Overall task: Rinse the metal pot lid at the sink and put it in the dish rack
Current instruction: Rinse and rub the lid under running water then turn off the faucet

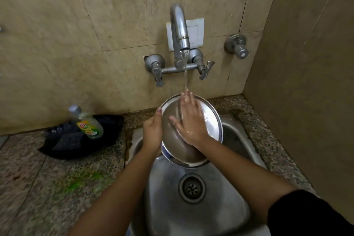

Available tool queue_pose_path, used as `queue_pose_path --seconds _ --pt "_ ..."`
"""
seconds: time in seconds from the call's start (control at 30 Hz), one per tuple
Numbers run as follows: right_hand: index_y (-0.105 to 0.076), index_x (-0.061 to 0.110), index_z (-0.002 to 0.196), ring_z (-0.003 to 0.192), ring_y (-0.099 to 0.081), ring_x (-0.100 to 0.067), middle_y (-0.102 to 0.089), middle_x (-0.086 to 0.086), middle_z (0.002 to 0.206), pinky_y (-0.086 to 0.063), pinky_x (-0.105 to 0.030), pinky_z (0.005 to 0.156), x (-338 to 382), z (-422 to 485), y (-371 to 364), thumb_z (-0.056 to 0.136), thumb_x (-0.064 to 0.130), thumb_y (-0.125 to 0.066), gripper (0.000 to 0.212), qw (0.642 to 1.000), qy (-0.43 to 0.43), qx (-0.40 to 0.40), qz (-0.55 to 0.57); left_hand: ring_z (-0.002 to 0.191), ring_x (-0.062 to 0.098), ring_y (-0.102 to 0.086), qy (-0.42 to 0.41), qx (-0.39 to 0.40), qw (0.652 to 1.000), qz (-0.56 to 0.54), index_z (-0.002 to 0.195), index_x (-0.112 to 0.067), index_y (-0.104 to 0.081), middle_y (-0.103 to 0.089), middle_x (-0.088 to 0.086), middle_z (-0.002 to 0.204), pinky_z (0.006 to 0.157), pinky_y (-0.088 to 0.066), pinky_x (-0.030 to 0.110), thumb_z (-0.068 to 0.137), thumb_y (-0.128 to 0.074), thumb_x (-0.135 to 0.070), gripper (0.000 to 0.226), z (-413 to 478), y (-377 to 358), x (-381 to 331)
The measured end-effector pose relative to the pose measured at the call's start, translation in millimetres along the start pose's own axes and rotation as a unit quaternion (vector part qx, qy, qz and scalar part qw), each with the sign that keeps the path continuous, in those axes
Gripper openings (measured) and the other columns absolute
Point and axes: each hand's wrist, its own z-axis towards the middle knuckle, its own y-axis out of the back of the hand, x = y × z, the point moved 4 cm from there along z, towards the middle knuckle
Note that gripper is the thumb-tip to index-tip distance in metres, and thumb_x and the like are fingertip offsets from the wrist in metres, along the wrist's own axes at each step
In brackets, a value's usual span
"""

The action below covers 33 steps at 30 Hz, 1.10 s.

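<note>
The round metal pot lid (209, 120) is held tilted over the steel sink (237, 161), under water running from the tap (180, 30). My left hand (152, 133) grips the lid's left rim, thumb on the edge. My right hand (188, 119) lies flat on the lid's face with fingers spread, and the stream lands on its fingertips. The lower part of the lid is partly hidden by my right wrist. No dish rack is in view.
A dish soap bottle (88, 123) lies on a black tray (63, 147) on the granite counter (38, 188) left of the sink. The drain (192, 188) is below the lid. A separate valve (237, 46) sticks out of the tiled wall; a side wall stands close on the right.
</note>
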Motion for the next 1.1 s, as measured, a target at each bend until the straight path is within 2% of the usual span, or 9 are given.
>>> queue_pose_path --seconds 0.17,0.3,0.37,0.47,0.6,0.73,0.83,0.93,1.1 --pt "-0.003 0.010 0.151 0.147 0.010 -0.011 0.001 -0.006 0.160 0.003 -0.030 0.120 45.1 -35.6 -11.0 0.099 0.036 -0.030 0.064 0.983 0.167 0.056 0.050 0.063 0.007 -0.068 0.028 0.010 0.998 -0.050 0.076 -0.012 -0.069 -0.070 0.001 0.071 0.063 -0.054 0.020 0.096 -0.050 -0.033 0.035 2.6 1.6 0.4" --pt "-0.007 0.015 0.153 0.149 -0.002 -0.012 -0.008 -0.002 0.162 -0.010 -0.033 0.121 7.6 -83.7 -25.2 0.090 0.034 -0.059 0.084 0.945 0.277 0.174 -0.003 0.076 0.024 -0.067 0.051 -0.020 0.998 0.014 0.066 -0.015 -0.068 -0.070 0.007 0.075 0.078 -0.055 0.037 0.090 -0.053 -0.047 0.044 21.9 24.0 18.3" --pt "-0.032 0.011 0.147 0.144 -0.028 -0.015 -0.033 -0.004 0.155 -0.032 -0.037 0.115 -7.6 -89.8 -16.7 0.087 0.016 -0.061 0.067 0.946 0.301 0.115 0.028 0.082 0.028 -0.070 0.107 -0.035 0.993 0.032 0.072 -0.012 -0.071 -0.073 0.010 0.082 0.085 -0.056 0.043 0.083 -0.052 -0.055 0.048 26.3 30.9 30.0" --pt "-0.064 0.012 0.123 0.111 -0.065 -0.014 -0.068 -0.003 0.124 -0.055 -0.030 0.087 -15.4 -85.4 8.3 0.091 0.011 -0.054 0.034 0.941 0.330 -0.031 0.074 0.074 0.027 -0.067 0.237 0.006 0.970 -0.043 0.097 -0.005 -0.069 -0.071 0.012 0.087 0.055 -0.059 0.033 0.091 -0.050 -0.039 0.039 14.9 26.6 31.1" --pt "-0.071 0.012 0.099 0.063 -0.063 -0.014 -0.072 -0.010 0.072 -0.041 -0.026 0.054 -16.1 -58.2 30.0 0.094 0.034 -0.048 0.032 0.975 0.145 -0.057 0.160 0.072 0.024 -0.066 0.302 0.099 0.944 -0.093 0.098 -0.009 -0.063 -0.069 0.013 0.087 0.058 -0.056 0.033 0.096 -0.034 -0.050 0.050 4.0 19.2 31.7" --pt "-0.065 0.011 0.079 0.062 -0.052 -0.012 -0.056 -0.007 0.065 -0.041 -0.028 0.058 -30.3 -17.0 35.5 0.094 0.020 -0.056 0.020 0.886 -0.124 0.030 0.446 0.100 0.022 -0.058 0.246 0.078 0.960 -0.109 0.105 -0.012 -0.063 -0.064 0.007 0.108 0.080 -0.048 0.033 0.099 -0.022 -0.049 0.056 3.1 15.4 33.0" --pt "-0.066 0.002 0.072 0.058 -0.050 -0.008 -0.055 -0.004 0.064 -0.039 -0.022 0.054 -41.8 6.0 34.3 0.091 0.021 -0.061 0.027 0.866 -0.178 0.030 0.466 0.089 0.019 -0.067 0.178 0.034 0.977 -0.110 0.113 -0.006 -0.066 -0.070 0.012 0.111 0.077 -0.053 0.029 0.095 -0.045 -0.045 0.048 15.8 35.0 36.5" --pt "-0.057 0.016 0.060 0.046 -0.045 0.000 -0.052 0.001 0.059 -0.037 -0.022 0.050 -54.2 19.7 30.8 0.090 0.026 -0.063 0.032 0.854 -0.208 0.027 0.475 0.083 0.018 -0.071 0.140 0.086 0.982 -0.091 0.097 -0.010 -0.073 -0.077 0.006 0.091 0.078 -0.057 0.032 0.089 -0.059 -0.037 0.031 26.2 46.3 27.6" --pt "-0.055 0.004 0.062 0.057 -0.047 -0.010 -0.052 -0.001 0.062 -0.038 -0.032 0.057 -60.1 30.7 32.5 0.081 0.058 -0.061 0.058 0.903 -0.187 0.006 0.387 0.077 0.025 -0.069 0.060 0.181 0.982 -0.011 0.092 -0.007 -0.073 -0.075 0.011 0.083 0.071 -0.056 0.034 0.087 -0.064 -0.024 0.020 26.0 29.2 0.7"
